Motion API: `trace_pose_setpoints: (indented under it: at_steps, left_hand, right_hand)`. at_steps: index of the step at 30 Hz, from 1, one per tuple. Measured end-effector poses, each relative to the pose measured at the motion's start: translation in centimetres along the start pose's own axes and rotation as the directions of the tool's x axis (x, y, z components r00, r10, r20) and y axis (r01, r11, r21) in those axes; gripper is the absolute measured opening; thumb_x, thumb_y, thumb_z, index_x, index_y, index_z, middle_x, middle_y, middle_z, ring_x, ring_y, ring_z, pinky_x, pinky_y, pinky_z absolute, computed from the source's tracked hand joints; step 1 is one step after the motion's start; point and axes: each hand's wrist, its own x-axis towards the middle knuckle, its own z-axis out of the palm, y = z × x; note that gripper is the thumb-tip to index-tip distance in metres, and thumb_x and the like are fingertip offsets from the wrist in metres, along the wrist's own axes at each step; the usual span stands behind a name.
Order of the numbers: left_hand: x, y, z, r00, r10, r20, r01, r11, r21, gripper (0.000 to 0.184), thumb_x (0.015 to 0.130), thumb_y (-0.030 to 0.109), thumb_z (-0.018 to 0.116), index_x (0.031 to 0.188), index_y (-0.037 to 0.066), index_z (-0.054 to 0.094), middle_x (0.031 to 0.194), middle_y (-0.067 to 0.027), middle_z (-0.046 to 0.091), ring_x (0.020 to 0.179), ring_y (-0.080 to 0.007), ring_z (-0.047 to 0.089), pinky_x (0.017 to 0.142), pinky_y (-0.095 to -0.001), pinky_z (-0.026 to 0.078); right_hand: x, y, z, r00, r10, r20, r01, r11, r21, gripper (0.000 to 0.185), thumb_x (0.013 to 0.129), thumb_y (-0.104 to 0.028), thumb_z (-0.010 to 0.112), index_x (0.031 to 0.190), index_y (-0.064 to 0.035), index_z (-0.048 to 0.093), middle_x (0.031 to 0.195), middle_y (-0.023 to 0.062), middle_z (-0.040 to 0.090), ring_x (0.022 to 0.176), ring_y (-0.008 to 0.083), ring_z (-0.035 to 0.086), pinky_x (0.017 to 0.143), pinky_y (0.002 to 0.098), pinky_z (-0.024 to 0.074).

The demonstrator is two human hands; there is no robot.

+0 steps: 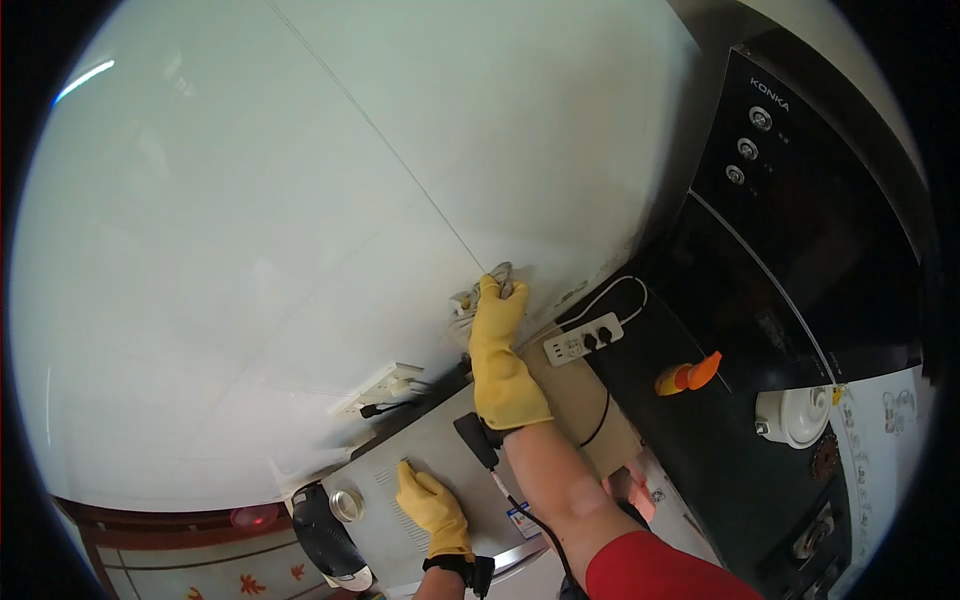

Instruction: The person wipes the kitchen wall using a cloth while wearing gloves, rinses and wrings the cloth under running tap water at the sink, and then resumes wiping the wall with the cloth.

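My right hand [499, 315], in a yellow rubber glove, is closed on a crumpled greyish cloth [463, 318] and presses it against the white wall [300, 240] near a thin seam. Part of the cloth sticks out above the fingers and part to the left. My left hand [432, 508], gloved in yellow too, rests on the stainless steel top [380, 495] with its fingers stretched out and holds nothing. Both wrists wear black bands, and a black cable runs beside the right forearm.
A white power strip [583, 340] with plugs lies right of my right hand. On the dark counter [690, 450] stand an orange-topped spray bottle [690, 375] and a white pot [795, 418]. A black KONKA appliance [810, 230] overhangs it. Wall sockets [378, 390] hold plugs.
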Motion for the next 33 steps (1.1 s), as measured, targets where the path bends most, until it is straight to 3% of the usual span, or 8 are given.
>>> trace_pose_setpoints:
  at_steps: [4,11,14,16,20,26,28,33]
  left_hand:
    - [-0.2,0.3,-0.1,1.000,-0.005,-0.013,0.005,1.000,0.001,0.030,0.092,0.010,0.051,0.115,-0.006,0.060,0.093,-0.0276,0.065,0.081,-0.0456,0.059,0.073,-0.0503,0.046]
    - [0.0,0.0,-0.1,1.000,-0.018,0.001,0.018,1.000,-0.020,0.030,0.092,0.010,0.050,0.115,-0.006,0.060,0.094,-0.0280,0.065,0.082,-0.0458,0.060,0.074,-0.0504,0.046]
    - [-0.4,-0.2,0.0,1.000,0.001,-0.015,-0.001,1.000,-0.010,0.030,0.092,0.010,0.050,0.115,-0.007,0.060,0.095,-0.0282,0.065,0.083,-0.0459,0.060,0.075,-0.0500,0.046]
    - [-0.3,-0.1,0.2,0.999,0.016,-0.034,-0.017,1.000,-0.021,0.031,0.092,0.010,0.050,0.115,-0.007,0.060,0.095,-0.0284,0.065,0.083,-0.0459,0.060,0.075,-0.0498,0.046]
    - [-0.1,0.5,-0.4,0.997,-0.061,0.040,0.061,0.998,-0.002,0.031,0.092,0.011,0.049,0.115,-0.007,0.060,0.095,-0.0285,0.065,0.085,-0.0458,0.060,0.077,-0.0499,0.047]
    - [-0.3,0.4,-0.4,0.999,-0.039,0.013,0.039,0.999,-0.011,0.032,0.092,0.011,0.049,0.116,-0.007,0.060,0.097,-0.0283,0.065,0.086,-0.0458,0.060,0.077,-0.0501,0.047]
    - [-0.1,0.4,-0.3,0.999,-0.042,0.005,0.042,0.999,-0.018,0.032,0.092,0.012,0.050,0.117,-0.006,0.060,0.097,-0.0282,0.065,0.086,-0.0458,0.060,0.077,-0.0501,0.046]
    - [-0.2,0.3,-0.4,0.998,-0.058,0.031,0.060,0.997,-0.042,0.031,0.093,0.013,0.050,0.117,-0.005,0.060,0.097,-0.0274,0.065,0.087,-0.0455,0.060,0.079,-0.0503,0.046]
  right_hand:
    - [-0.1,-2.3,0.2,0.984,0.171,-0.047,-0.171,0.985,0.017,0.024,0.090,-0.009,0.064,0.101,-0.0018,0.044,0.088,0.0098,0.056,0.069,0.0158,0.056,0.052,0.0305,0.0489]
    - [3.6,2.3,-1.1,0.997,0.061,0.056,-0.055,0.993,-0.107,0.030,0.088,-0.009,0.067,0.107,0.0009,0.046,0.095,0.0125,0.059,0.070,0.0202,0.060,0.058,0.0325,0.0517]
    - [4.1,1.9,-1.4,0.987,0.129,-0.099,-0.144,0.974,-0.174,0.029,0.088,-0.009,0.068,0.105,0.0002,0.046,0.094,0.0112,0.058,0.069,0.0193,0.060,0.058,0.0324,0.0513]
    - [1.5,-1.0,-0.5,0.980,0.198,-0.033,-0.194,0.978,0.080,0.029,0.087,-0.007,0.066,0.105,0.0000,0.045,0.091,0.0103,0.057,0.067,0.0182,0.059,0.057,0.0313,0.0506]
    - [-0.1,-1.9,0.1,0.975,0.186,0.122,-0.169,0.976,-0.138,0.027,0.089,-0.002,0.063,0.105,-0.0024,0.042,0.092,0.0088,0.055,0.071,0.0184,0.057,0.060,0.0319,0.0496]
    - [3.6,1.8,-0.7,0.978,0.208,0.017,-0.208,0.962,0.176,0.027,0.087,-0.003,0.064,0.105,-0.0003,0.044,0.095,0.0109,0.057,0.073,0.0185,0.059,0.060,0.0321,0.0516]
    - [4.2,0.6,-0.4,0.972,0.221,-0.075,-0.232,0.941,-0.245,0.026,0.086,-0.002,0.065,0.103,-0.0001,0.045,0.097,0.0104,0.056,0.080,0.0185,0.058,0.064,0.0322,0.0519]
    - [1.2,-1.7,0.4,0.995,0.071,0.065,-0.067,0.996,-0.059,0.026,0.085,-0.002,0.066,0.099,-0.0013,0.044,0.095,0.0105,0.056,0.077,0.0195,0.058,0.063,0.0339,0.0519]
